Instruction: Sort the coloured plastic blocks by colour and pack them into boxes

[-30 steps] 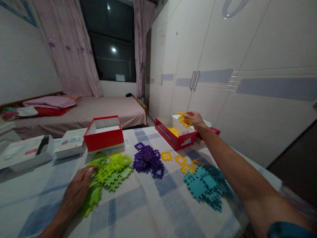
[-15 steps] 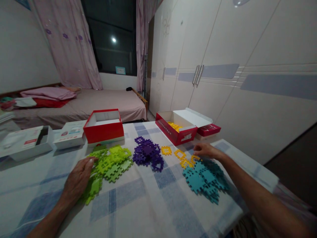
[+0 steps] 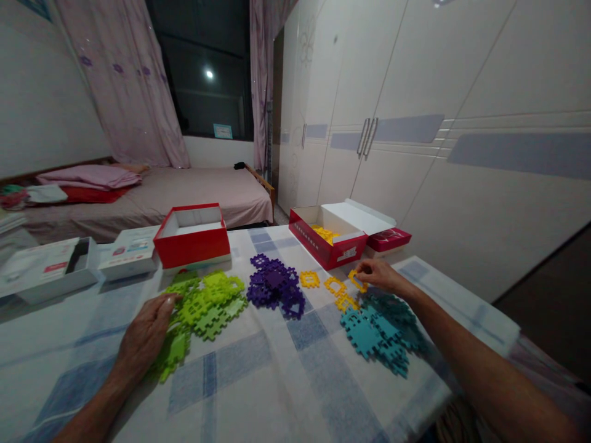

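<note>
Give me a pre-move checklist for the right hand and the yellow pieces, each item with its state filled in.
1. Right hand has a yellow plastic puzzle piece pinched at its fingertips: ok.
2. Piece fully lifted off the checked tablecloth: cannot tell.
3. Open red cardboard box with yellow pieces inside within view and unobstructed: ok.
4. Loose yellow pieces left on the cloth: not ok, three still lie there.
5. Teal pile of puzzle pieces apart from the yellow ones: not ok, one yellow piece touches its edge.
6. Left hand resting flat on the green pile of puzzle pieces, out of the way: ok.
</note>
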Available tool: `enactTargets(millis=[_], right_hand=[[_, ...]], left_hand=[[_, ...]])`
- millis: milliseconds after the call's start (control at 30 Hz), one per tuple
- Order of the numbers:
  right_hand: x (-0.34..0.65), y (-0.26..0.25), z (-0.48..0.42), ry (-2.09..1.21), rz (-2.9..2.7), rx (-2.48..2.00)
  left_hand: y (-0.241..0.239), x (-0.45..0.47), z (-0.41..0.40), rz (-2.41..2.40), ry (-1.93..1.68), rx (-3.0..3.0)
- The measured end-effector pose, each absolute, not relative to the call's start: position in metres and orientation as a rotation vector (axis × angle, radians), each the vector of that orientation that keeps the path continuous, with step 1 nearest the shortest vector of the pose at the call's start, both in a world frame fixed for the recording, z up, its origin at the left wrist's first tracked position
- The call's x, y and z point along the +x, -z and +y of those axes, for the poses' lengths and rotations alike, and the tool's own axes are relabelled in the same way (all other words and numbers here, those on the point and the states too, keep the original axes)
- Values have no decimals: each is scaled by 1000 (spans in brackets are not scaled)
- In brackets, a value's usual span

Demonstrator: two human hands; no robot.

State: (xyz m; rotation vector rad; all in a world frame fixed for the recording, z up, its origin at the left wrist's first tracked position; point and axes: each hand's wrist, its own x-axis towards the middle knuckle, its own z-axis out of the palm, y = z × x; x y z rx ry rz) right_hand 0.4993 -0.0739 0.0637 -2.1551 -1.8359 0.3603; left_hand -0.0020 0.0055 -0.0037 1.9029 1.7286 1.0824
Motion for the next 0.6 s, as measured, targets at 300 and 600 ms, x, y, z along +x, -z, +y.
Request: enactTargets(millis=[300,600], right_hand=[[457,-50,-70,-582,-2028,-2079],[461,-38,-61,-583,-1864,-2092]], left_hand=[[1,-1,4,1712,-1072,1881],[8,-3,8,1680,-1074,1885]])
